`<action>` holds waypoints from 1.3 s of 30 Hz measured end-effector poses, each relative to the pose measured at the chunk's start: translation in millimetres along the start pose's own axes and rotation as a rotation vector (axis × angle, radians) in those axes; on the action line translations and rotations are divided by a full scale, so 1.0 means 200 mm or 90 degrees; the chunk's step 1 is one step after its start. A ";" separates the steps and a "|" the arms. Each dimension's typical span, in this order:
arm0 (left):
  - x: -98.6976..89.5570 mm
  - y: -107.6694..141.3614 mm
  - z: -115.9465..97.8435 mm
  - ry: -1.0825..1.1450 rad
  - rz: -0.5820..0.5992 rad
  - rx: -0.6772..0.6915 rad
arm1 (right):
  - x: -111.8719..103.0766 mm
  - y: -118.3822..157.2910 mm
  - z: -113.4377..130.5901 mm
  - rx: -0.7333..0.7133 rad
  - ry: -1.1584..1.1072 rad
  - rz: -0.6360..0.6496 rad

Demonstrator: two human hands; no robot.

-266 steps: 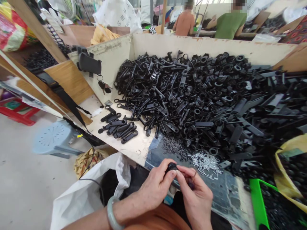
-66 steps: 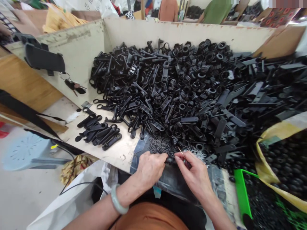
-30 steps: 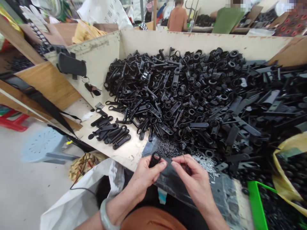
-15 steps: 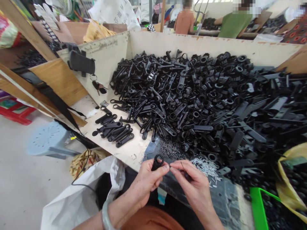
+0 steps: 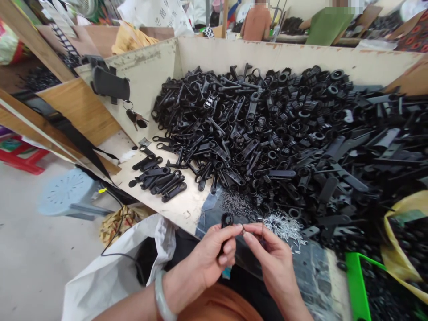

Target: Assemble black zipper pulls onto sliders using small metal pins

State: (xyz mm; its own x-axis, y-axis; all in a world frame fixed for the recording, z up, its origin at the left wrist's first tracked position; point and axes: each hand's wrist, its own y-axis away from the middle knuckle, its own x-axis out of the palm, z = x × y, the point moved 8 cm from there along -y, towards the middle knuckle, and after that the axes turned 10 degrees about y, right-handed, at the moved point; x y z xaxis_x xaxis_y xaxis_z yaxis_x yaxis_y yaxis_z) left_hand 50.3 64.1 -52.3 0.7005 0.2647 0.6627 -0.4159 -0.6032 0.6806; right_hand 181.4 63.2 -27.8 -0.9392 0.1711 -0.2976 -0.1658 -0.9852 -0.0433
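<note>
My left hand (image 5: 214, 252) is closed around a black plastic part (image 5: 227, 219), whose round ring end sticks up above the fingers. My right hand (image 5: 272, 249) is pinched, its thumb and forefinger meeting the left thumb tip at something too small to make out; a thin dark piece rises between its fingers. Just beyond the hands lie small dark screws (image 5: 236, 204) and a heap of silvery pins (image 5: 286, 229) on a dark mat (image 5: 314, 272). A big pile of black plastic parts (image 5: 240, 129) fills the bin behind.
Several black handles (image 5: 160, 178) lie in a group at the left. A white sack (image 5: 110, 276) hangs at the lower left, near a blue stool (image 5: 68, 191). A green crate (image 5: 356, 285) stands at the right. Keys (image 5: 136, 117) hang from a black holder (image 5: 109, 82). People sit behind.
My left hand has turned, bringing the held part more upright, with its fingers curled lower around it. Both hands have shifted slightly right and stay together at the fingertips.
</note>
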 end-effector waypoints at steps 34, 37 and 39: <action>0.06 0.10 -0.08 -0.450 0.139 0.097 | 0.05 -0.01 0.18 -0.243 0.253 0.133; 0.05 0.09 -0.07 -0.488 0.144 0.107 | 0.06 0.00 0.18 -0.222 0.256 0.157; 0.04 0.08 -0.07 -0.496 0.148 0.110 | 0.06 0.01 0.20 -0.235 0.265 0.150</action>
State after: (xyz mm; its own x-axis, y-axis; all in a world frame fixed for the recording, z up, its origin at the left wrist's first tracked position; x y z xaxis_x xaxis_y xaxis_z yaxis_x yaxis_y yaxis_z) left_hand 40.5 66.8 -30.9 0.8351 -0.4389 0.3316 -0.5490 -0.7021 0.4535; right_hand 158.0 63.3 6.0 -0.7286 0.0032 -0.6850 0.2184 -0.9467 -0.2367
